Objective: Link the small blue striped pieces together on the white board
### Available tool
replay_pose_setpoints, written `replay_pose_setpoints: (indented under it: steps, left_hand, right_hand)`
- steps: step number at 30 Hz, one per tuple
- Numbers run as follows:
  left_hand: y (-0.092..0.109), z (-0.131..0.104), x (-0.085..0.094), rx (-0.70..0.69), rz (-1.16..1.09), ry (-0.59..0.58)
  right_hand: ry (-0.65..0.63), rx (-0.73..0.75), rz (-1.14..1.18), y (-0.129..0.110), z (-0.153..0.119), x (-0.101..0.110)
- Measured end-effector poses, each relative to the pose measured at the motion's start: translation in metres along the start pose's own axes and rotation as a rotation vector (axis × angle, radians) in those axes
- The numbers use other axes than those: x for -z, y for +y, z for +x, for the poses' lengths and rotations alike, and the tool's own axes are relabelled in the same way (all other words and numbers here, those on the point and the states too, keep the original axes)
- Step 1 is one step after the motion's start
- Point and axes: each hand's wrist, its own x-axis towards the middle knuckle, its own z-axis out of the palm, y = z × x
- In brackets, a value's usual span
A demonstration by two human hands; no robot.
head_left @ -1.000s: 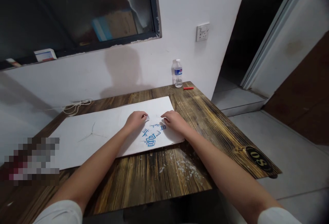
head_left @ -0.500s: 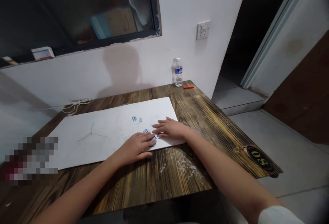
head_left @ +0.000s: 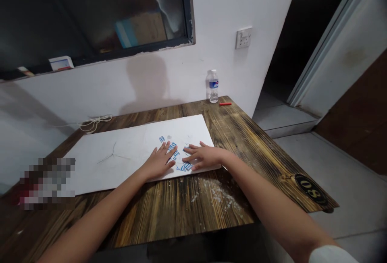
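A long white board [head_left: 142,138] lies on the wooden table, with several small, flat, blue-and-white striped pieces near its right end. My left hand [head_left: 159,161] rests palm down with fingers spread, its fingertips at a cluster of these striped pieces [head_left: 173,146]. Just to its right, my right hand [head_left: 205,155] is also flat and spread, partly covering other striped pieces [head_left: 187,166]. A single striped piece [head_left: 161,138] sits above my left fingers, beside a small grey smudge [head_left: 169,137]. Neither hand grips anything; what lies under the palms is hidden.
Toward the wall stand a clear bottle [head_left: 213,88] and a red pen-like stick [head_left: 225,104]. A bundled white cable [head_left: 95,123] lies at the back left. White flecks [head_left: 223,198] dot the wooden table [head_left: 169,210] near its front edge. Something pixelated covers the left side.
My hands have moved apart, the left one slightly left and up. More striped pieces show between them, shifted and spread out. The whole view has drifted slightly.
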Motion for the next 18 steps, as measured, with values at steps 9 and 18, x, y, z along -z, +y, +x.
replay_pose_setpoints:
  steps: [9,18]
  left_hand:
    - [0.042,0.016,0.01,-0.166,-0.104,0.094]
    - [0.036,-0.032,0.011,-0.272,-0.019,0.069]
  right_hand:
    - [0.438,-0.055,-0.018,0.009,0.003,0.015]
    - [0.289,-0.134,-0.247,0.024,0.007,-0.003]
